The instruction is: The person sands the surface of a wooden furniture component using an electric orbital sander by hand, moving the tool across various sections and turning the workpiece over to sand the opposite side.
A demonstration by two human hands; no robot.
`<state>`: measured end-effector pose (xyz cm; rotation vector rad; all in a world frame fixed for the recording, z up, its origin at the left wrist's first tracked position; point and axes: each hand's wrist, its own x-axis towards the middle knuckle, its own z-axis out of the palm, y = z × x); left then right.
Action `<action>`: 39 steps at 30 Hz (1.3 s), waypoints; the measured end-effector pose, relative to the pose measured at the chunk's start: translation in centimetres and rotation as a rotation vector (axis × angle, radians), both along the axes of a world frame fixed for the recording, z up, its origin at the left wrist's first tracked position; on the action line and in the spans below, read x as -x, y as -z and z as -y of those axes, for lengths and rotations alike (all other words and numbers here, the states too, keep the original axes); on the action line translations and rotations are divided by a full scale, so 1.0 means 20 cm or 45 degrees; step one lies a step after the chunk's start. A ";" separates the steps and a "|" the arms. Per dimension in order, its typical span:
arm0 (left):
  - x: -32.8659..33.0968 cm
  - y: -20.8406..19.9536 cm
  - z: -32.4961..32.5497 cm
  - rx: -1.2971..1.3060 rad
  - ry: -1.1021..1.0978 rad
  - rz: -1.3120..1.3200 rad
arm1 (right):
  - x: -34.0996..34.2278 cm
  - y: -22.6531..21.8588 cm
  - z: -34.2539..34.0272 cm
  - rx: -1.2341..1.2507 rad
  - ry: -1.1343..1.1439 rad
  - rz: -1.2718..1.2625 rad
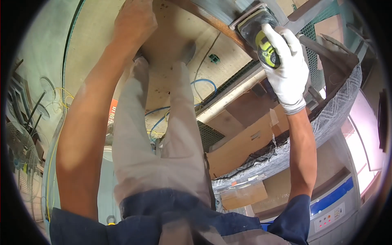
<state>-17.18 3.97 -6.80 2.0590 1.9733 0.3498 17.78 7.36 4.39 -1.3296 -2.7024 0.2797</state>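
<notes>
Within the gloved right fingers [276, 40], a sander [267, 51]

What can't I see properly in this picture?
Left hand: in the head view, the top edge cuts off its fingertips, so I can't tell if it holds anything.
Power tool: in the head view, the gloved right hand covers part of it; its underside faces away.
Control panel: in the head view, its markings are too small.

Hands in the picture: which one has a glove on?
The right hand, the one holding the green-and-black sander. It wears a white glove; the left hand, at the top edge, shows bare skin.
</notes>
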 end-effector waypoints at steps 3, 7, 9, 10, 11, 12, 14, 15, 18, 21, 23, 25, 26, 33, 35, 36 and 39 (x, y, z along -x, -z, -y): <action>0.01 0.00 0.00 0.070 -0.019 0.040 | -0.02 0.02 -0.04 -0.048 0.062 -0.106; 0.00 0.01 0.01 0.061 -0.009 0.012 | -0.01 0.00 -0.04 -0.019 0.027 -0.074; -0.01 0.02 0.00 0.070 -0.023 0.028 | 0.00 -0.01 -0.01 -0.006 -0.013 -0.001; -0.02 0.03 0.00 0.059 -0.028 0.042 | 0.02 0.01 -0.03 -0.006 -0.021 -0.002; -0.02 0.03 0.00 0.049 -0.034 0.057 | 0.05 0.03 -0.05 -0.059 -0.023 -0.043; -0.01 0.04 0.01 0.058 -0.044 0.061 | 0.07 0.04 -0.06 -0.103 -0.028 -0.080; 0.02 0.05 0.02 -0.012 -0.027 -0.024 | 0.10 0.04 -0.06 -0.074 -0.025 -0.089; 0.01 0.05 0.02 -0.015 -0.040 -0.028 | 0.09 0.04 -0.07 -0.063 -0.028 -0.095; -0.03 0.02 0.02 0.049 -0.040 -0.013 | 0.04 0.00 -0.04 -0.022 -0.067 -0.040; -0.08 0.00 -0.01 0.192 -0.142 0.126 | 0.03 -0.02 -0.06 -0.017 -0.100 0.021; -0.06 0.02 0.00 0.111 -0.106 0.016 | 0.16 0.01 -0.10 -0.042 -0.075 -0.060; -0.04 0.02 0.02 0.126 -0.095 0.041 | 0.30 0.02 -0.15 -0.055 -0.163 -0.067; -0.01 0.02 0.02 0.132 -0.071 0.055 | 0.38 0.03 -0.16 -0.064 -0.189 -0.084; 0.06 -0.04 0.01 0.164 -0.035 0.015 | 0.72 -0.04 -0.31 -0.070 -0.256 -0.284; -0.04 -0.06 -0.02 -0.045 -0.134 0.234 | 0.53 -0.01 -0.32 -0.199 -0.154 -0.331; -0.04 -0.10 0.00 -0.045 -0.107 0.207 | 0.45 -0.01 -0.28 -0.214 -0.068 -0.357; -0.16 -0.20 0.04 -0.048 0.021 0.616 | 0.21 -0.17 -0.09 0.118 0.203 -0.284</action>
